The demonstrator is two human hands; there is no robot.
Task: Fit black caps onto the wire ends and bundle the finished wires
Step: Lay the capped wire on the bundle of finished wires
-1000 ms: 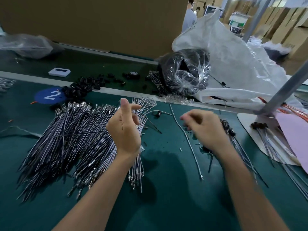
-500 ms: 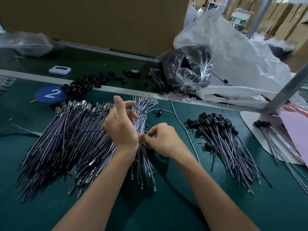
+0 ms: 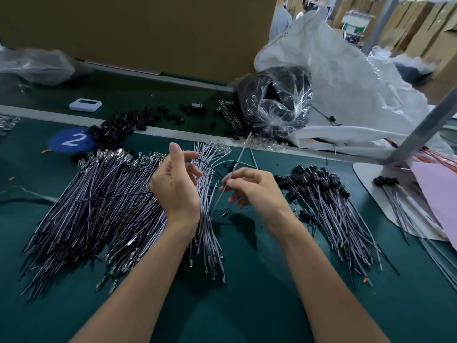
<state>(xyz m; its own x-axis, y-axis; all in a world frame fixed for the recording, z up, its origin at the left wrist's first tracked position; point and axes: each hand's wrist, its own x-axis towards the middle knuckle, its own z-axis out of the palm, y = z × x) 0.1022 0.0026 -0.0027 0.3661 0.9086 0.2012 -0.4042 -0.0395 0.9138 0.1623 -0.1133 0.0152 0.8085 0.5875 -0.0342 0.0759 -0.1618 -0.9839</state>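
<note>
A big heap of uncapped grey wires (image 3: 99, 206) lies on the green mat at the left. My left hand (image 3: 175, 186) hovers over its right edge and holds a thin black strand (image 3: 111, 196) that runs across the heap. My right hand (image 3: 254, 189) pinches a single grey wire (image 3: 238, 162) that points up and away. Finished wires with black caps (image 3: 329, 201) lie in a fan to the right of my right hand. Loose black caps (image 3: 118, 125) sit at the mat's far edge. A clear bag of black caps (image 3: 274, 102) stands behind them.
A white device (image 3: 85, 105) and a blue "2" sticker (image 3: 70, 141) are at the far left. A large white sack (image 3: 358, 78) and a slanted metal post (image 3: 425, 125) fill the right rear. A white tray (image 3: 366, 177) there holds capped wires under a pink sheet (image 3: 435, 196).
My right hand came left from the capped pile to the wires beside my left hand and now lifts one grey wire. My left hand stayed over the heap.
</note>
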